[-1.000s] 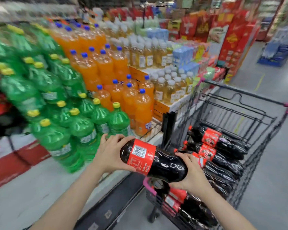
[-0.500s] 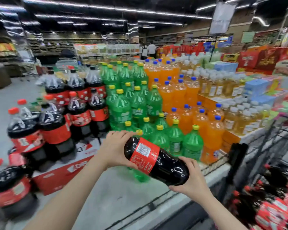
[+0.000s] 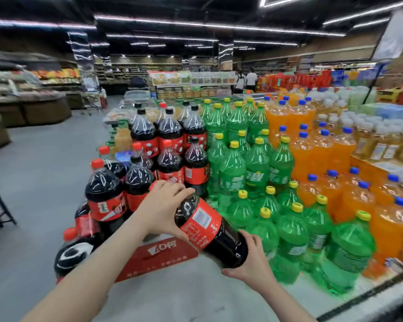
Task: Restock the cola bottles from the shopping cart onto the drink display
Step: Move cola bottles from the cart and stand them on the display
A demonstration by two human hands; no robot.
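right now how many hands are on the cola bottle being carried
2: left hand grips the cola bottle near its neck, right hand cups its base.

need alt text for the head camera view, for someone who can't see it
Two bare hands carry a tilted cola bottle over a supermarket drink display: the left hand grips its neck end, the right hand cups its base. Behind stand cola bottles, then green bottles and orange bottles to the right, with a red box under the hands.
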